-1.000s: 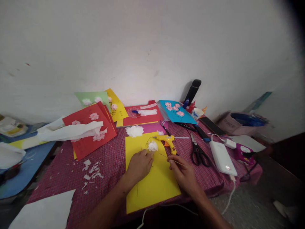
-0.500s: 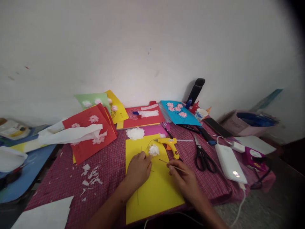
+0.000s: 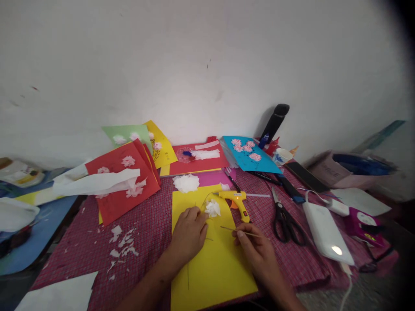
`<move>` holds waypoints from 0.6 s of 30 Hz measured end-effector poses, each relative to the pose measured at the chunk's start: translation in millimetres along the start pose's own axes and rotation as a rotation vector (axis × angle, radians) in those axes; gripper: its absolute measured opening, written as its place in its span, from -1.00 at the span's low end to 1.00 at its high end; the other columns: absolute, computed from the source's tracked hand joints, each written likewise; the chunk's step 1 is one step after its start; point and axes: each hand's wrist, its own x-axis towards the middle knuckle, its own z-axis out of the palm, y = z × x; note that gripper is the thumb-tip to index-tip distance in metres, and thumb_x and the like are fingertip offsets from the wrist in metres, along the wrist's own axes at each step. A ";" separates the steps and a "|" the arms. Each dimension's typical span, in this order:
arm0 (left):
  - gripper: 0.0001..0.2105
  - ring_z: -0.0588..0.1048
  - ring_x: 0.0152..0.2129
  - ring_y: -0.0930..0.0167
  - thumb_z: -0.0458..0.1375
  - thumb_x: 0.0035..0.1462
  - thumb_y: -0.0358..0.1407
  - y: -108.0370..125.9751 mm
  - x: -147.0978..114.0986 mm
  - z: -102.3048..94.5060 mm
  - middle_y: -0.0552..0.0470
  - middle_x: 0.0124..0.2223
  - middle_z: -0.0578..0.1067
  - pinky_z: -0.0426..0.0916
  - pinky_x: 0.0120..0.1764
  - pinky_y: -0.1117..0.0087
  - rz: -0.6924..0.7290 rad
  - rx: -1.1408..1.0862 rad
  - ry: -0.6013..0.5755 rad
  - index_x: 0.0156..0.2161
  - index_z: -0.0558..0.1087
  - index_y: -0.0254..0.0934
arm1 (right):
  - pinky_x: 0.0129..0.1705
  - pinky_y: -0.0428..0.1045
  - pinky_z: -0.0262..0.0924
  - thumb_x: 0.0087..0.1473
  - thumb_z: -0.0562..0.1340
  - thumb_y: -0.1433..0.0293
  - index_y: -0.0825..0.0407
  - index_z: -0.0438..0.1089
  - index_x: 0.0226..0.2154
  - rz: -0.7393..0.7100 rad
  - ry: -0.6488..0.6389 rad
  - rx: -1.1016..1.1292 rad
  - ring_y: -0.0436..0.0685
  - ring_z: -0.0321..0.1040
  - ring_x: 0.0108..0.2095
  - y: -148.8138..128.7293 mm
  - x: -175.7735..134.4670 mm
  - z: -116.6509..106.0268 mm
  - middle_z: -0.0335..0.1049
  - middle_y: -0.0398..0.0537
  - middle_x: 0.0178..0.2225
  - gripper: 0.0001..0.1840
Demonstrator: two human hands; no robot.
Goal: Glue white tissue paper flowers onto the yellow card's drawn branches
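Note:
My right hand (image 3: 257, 248) pinches a thin brown stick (image 3: 241, 232) between thumb and fingers, its tip pointing left over a yellow sheet (image 3: 220, 272). On that sheet lies my left hand (image 3: 189, 231), palm down, its fingers low against the paper and partly hidden. Just beyond the left fingertips sits a white crumpled-paper flower (image 3: 212, 208). Thin dark lines show on the yellow sheet around the left hand. A yellow glue gun (image 3: 235, 196) rests at the sheet's upper right, its nozzle facing left near the flower.
Black scissors (image 3: 287, 224) and a white power bank (image 3: 327, 233) lie on the right. White paper scraps (image 3: 123, 246) are strewn left. Behind stand red flower cards (image 3: 113, 198), a blue flower card (image 3: 246, 157) and a white torn-paper pile (image 3: 186, 183). A cardboard box (image 3: 337, 170) stands far right.
The view has shifted slightly, so things on the right appear farther right. My right hand still holds the stick, and my left hand stays on the yellow sheet.

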 end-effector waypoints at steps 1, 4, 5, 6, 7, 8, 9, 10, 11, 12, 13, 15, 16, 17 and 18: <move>-0.75 0.32 -0.14 0.27 0.07 0.19 -0.38 0.0 0.0 -0.1 -0.05 -0.11 0.37 0.27 -0.08 0.22 0.006 -0.008 0.002 -0.03 0.39 -0.17 | -0.33 -0.07 0.25 0.17 0.21 0.19 0.02 0.38 -0.28 0.001 0.002 0.007 0.08 0.37 -0.39 0.3 -0.3 -0.7 0.42 -0.06 -0.39 -0.77; -0.84 0.33 -0.16 0.28 0.06 0.20 -0.38 -1.4 -0.3 -0.9 -0.04 -0.16 0.38 0.26 -0.08 0.23 0.022 -0.037 0.020 -0.13 0.41 -0.19 | -0.33 -0.07 0.25 0.17 0.22 0.20 0.03 0.40 -0.29 0.002 0.022 0.032 0.08 0.38 -0.39 1.0 -3.6 -4.9 0.44 -0.03 -0.36 -0.77; -0.89 0.34 -0.18 0.29 0.05 0.20 -0.38 -2.3 -0.8 -1.0 -0.03 -0.18 0.38 0.26 -0.09 0.24 0.028 -0.053 0.033 -0.19 0.40 -0.21 | -0.35 -0.07 0.24 0.17 0.23 0.20 0.03 0.41 -0.29 0.003 0.039 0.047 0.08 0.37 -0.40 1.0 -5.3 -7.4 0.45 -0.03 -0.37 -0.77; -0.92 0.34 -0.21 0.31 0.04 0.20 -0.38 -3.4 -1.5 -0.9 -0.03 -0.21 0.38 0.26 -0.11 0.26 0.028 -0.072 0.052 -0.25 0.38 -0.23 | -0.36 -0.07 0.24 0.16 0.23 0.20 0.03 0.41 -0.29 0.002 0.062 0.068 0.08 0.37 -0.41 0.8 -7.0 -10.4 0.45 -0.03 -0.39 -0.78; -0.93 0.34 -0.24 0.32 0.04 0.20 -0.38 -4.8 -2.6 -0.5 -0.02 -0.25 0.38 0.26 -0.15 0.28 0.021 -0.093 0.079 -0.31 0.35 -0.25 | -0.38 -0.06 0.23 0.15 0.24 0.20 0.03 0.41 -0.30 -0.003 0.096 0.101 0.08 0.37 -0.43 0.7 -8.5 -14.2 0.45 -0.03 -0.41 -0.78; -0.91 0.34 -0.29 0.34 0.04 0.19 -0.39 -6.6 -3.9 0.4 -0.01 -0.29 0.37 0.25 -0.20 0.30 0.010 -0.116 0.114 -0.36 0.32 -0.25 | -0.40 -0.06 0.23 0.14 0.26 0.20 0.02 0.41 -0.31 -0.011 0.139 0.146 0.08 0.36 -0.45 0.7 -9.6 -18.5 0.45 -0.04 -0.44 -0.78; -0.88 0.33 -0.35 0.37 0.04 0.17 -0.40 -8.8 -5.3 1.6 0.01 -0.34 0.35 0.23 -0.25 0.32 -0.001 -0.142 0.159 -0.41 0.27 -0.25 | -0.40 -0.06 0.23 0.11 0.28 0.21 0.02 0.41 -0.31 -0.020 0.190 0.207 0.07 0.36 -0.47 1.1 -10.0 -23.2 0.45 -0.05 -0.45 -0.79; -0.85 0.30 -0.40 0.39 0.05 0.14 -0.42 -11.3 -6.6 3.1 0.04 -0.39 0.31 0.20 -0.30 0.34 -0.008 -0.174 0.208 -0.45 0.22 -0.25 | -0.41 -0.06 0.23 0.09 0.30 0.22 0.01 0.41 -0.31 -0.024 0.239 0.284 0.07 0.35 -0.48 1.8 -9.8 -28.1 0.45 -0.06 -0.46 -0.79; -0.81 0.28 -0.45 0.41 0.05 0.11 -0.44 -14.2 -7.5 4.4 0.06 -0.44 0.27 0.17 -0.35 0.36 -0.006 -0.213 0.257 -0.49 0.17 -0.24 | -0.43 -0.06 0.23 0.06 0.32 0.23 0.01 0.41 -0.31 -0.020 0.280 0.370 0.05 0.34 -0.50 2.9 -9.0 -32.8 0.45 -0.08 -0.47 -0.79; -0.78 0.25 -0.48 0.43 0.05 0.08 -0.47 -17.0 -7.8 5.3 0.09 -0.47 0.23 0.13 -0.38 0.37 0.005 -0.261 0.299 -0.52 0.13 -0.24 | -0.44 -0.06 0.22 0.04 0.33 0.24 0.00 0.40 -0.31 -0.010 0.301 0.457 0.04 0.33 -0.52 4.3 -7.5 -37.2 0.44 -0.10 -0.50 -0.80; -0.76 0.23 -0.50 0.45 0.05 0.05 -0.49 -19.5 -7.4 5.0 0.10 -0.49 0.21 0.10 -0.41 0.39 0.018 -0.319 0.330 -0.54 0.10 -0.24 | -0.46 -0.06 0.22 0.02 0.33 0.26 0.00 0.39 -0.32 0.002 0.306 0.537 0.03 0.31 -0.54 5.9 -5.6 -41.0 0.41 -0.12 -0.53 -0.80; -0.75 0.22 -0.53 0.47 0.05 0.02 -0.50 -21.1 -5.2 -1.4 0.11 -0.51 0.20 0.08 -0.44 0.41 0.019 -0.483 0.370 -0.56 0.07 -0.25 | -0.49 -0.07 0.20 0.01 0.33 0.28 0.00 0.38 -0.35 0.016 0.298 0.658 0.00 0.25 -0.59 8.7 -1.1 -46.1 0.35 -0.18 -0.60 -0.82; -0.74 0.23 -0.54 0.49 0.06 0.02 -0.49 -19.0 -4.3 -8.7 0.12 -0.52 0.21 0.08 -0.45 0.42 0.003 -0.598 0.385 -0.56 0.07 -0.25 | -0.51 -0.08 0.19 -0.01 0.33 0.28 0.00 0.37 -0.37 0.022 0.295 0.695 -0.02 0.22 -0.61 9.8 1.1 -47.6 0.32 -0.20 -0.62 -0.82; -0.72 0.25 -0.56 0.49 0.07 0.04 -0.46 -14.5 -4.6 -19.3 0.12 -0.52 0.23 0.11 -0.46 0.43 -0.033 -0.751 0.416 -0.57 0.06 -0.25 | -0.52 -0.08 0.18 -0.02 0.33 0.29 0.00 0.36 -0.38 0.028 0.296 0.714 -0.03 0.20 -0.62 10.7 3.0 -48.4 0.31 -0.21 -0.62 -0.82; -0.70 0.30 -0.55 0.49 0.09 0.07 -0.42 -7.5 -6.8 -33.1 0.11 -0.51 0.26 0.16 -0.44 0.43 -0.054 -0.932 0.405 -0.57 0.06 -0.25 | -0.53 -0.08 0.18 -0.02 0.33 0.29 0.00 0.36 -0.39 0.038 0.294 0.714 -0.04 0.20 -0.63 11.3 4.4 -48.8 0.31 -0.21 -0.62 -0.82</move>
